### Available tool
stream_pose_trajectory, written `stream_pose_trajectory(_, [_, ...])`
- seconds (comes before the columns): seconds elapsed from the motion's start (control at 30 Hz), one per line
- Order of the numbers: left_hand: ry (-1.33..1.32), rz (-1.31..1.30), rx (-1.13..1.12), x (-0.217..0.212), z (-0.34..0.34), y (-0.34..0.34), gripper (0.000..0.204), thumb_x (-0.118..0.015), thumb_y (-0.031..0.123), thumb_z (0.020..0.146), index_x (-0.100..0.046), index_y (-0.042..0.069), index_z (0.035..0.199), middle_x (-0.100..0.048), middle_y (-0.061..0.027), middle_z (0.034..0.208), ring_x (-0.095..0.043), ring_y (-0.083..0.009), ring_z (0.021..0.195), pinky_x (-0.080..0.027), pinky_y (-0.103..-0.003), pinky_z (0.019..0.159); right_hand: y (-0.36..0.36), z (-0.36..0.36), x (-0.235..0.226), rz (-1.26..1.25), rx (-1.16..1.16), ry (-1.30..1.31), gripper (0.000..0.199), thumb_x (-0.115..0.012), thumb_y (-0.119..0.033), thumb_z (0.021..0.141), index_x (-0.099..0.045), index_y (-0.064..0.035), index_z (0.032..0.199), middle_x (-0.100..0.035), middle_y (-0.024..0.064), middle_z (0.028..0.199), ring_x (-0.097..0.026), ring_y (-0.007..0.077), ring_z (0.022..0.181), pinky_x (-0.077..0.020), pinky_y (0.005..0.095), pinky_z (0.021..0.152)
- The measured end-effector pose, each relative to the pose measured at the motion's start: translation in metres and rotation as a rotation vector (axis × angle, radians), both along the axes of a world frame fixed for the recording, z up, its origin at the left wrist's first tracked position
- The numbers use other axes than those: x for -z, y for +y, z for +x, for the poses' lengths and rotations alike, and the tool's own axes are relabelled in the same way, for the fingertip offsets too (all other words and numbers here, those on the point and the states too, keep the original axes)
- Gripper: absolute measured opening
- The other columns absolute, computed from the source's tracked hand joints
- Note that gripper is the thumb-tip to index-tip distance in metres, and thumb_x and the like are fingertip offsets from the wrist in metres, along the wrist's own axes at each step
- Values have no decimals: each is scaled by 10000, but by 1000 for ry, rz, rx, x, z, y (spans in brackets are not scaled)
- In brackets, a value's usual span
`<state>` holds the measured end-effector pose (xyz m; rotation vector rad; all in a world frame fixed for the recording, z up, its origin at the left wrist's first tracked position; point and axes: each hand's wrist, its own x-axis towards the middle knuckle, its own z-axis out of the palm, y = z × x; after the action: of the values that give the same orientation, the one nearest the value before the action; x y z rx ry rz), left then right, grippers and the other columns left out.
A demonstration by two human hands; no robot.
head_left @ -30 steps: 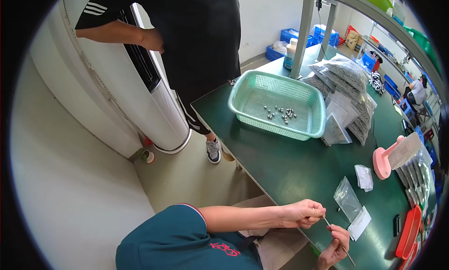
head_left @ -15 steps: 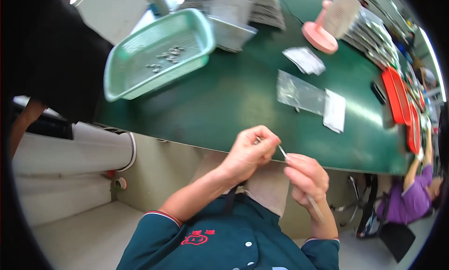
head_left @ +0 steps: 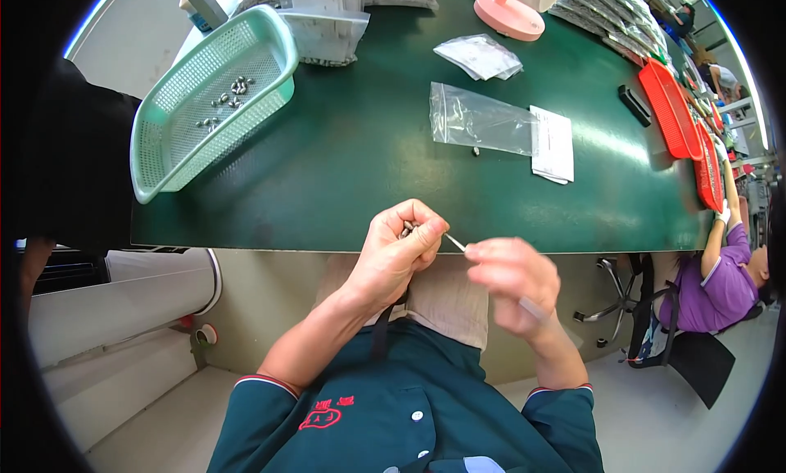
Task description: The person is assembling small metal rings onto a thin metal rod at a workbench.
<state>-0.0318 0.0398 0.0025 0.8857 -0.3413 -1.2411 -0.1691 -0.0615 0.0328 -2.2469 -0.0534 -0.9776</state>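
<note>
My left hand (head_left: 397,248) is closed around several small silvery metal parts (head_left: 409,227), which show between thumb and curled fingers. From beside its thumb a thin pale rod (head_left: 455,242) runs to my right hand (head_left: 516,285). That hand is closed on the rod, its fingers smeared by motion. A whitish, translucent end (head_left: 534,309) sticks out below the right palm and seems to belong to the same thin tool. Whether the rod's tip touches a metal part is hidden by the left thumb. Both hands are just in front of the table's near edge.
On the green table (head_left: 352,170), a mint plastic basket (head_left: 155,174) holds several metal parts. A clear zip bag (head_left: 479,125), folded white papers (head_left: 553,145) and one loose metal part (head_left: 476,152) lie ahead. Red trays (head_left: 673,113) stand right, near a person in purple (head_left: 711,289).
The view has swung, so the table's things appear farther left and higher. Both hands keep their hold, and the right hand is now more blurred.
</note>
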Motion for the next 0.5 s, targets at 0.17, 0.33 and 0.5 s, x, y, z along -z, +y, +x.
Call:
stream_pose_trajectory(0.17, [204,-40,100,5,-4,-2,186,-478,188,887,-482,42,773,-363,40,530,-240,-32,428,-200,-192,409,-7,-4,6,657,5,3,127,-497,-72,850,-569,22,804,-593,142,820,-588,207,738,-477,279,665])
stream_pose_trajectory(0.33, [415,-32,244,8,-9,-5,225,-438,255,903,-473,68,782,-360,43,554,-233,-25,416,-196,-181,388,-15,-28,-2,537,94,-90,199,-399,-111,895,-510,19,793,-562,163,847,-575,233,771,-466,303,703])
stream_pose_trajectory(0.5, [540,5,401,18,-31,-16,283,-439,329,891,-468,69,782,-349,45,558,-232,-23,425,-193,-179,385,-5,-54,-1,800,318,178,196,-403,-91,898,-539,-2,789,-482,14,690,-374,63,563,-317,196,511])
